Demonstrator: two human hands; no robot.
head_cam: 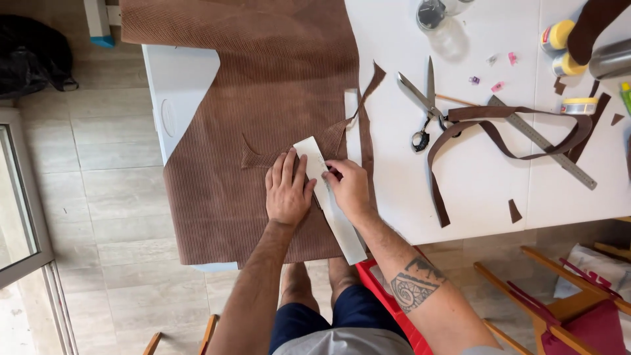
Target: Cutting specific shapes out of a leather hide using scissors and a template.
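Brown ribbed corduroy fabric [263, 85] is spread over the left part of a white table [480, 177] and hangs over its front edge. A long white paper strip [342, 227] lies on it at a slant. My left hand [287, 190] presses flat on the fabric, fingers on the strip's upper end. My right hand [348, 187] sits on the strip's other side, fingertips pinched at its edge; whether they hold a small marker I cannot tell.
Scissors [424, 105], a metal ruler [545, 144] and brown fabric strips [499, 135] lie on the table to the right. Small clips [497, 86], glue sticks [556, 36] and tape [579, 106] sit at the back right. A red crate [401, 315] and wooden chairs [565, 302] stand below.
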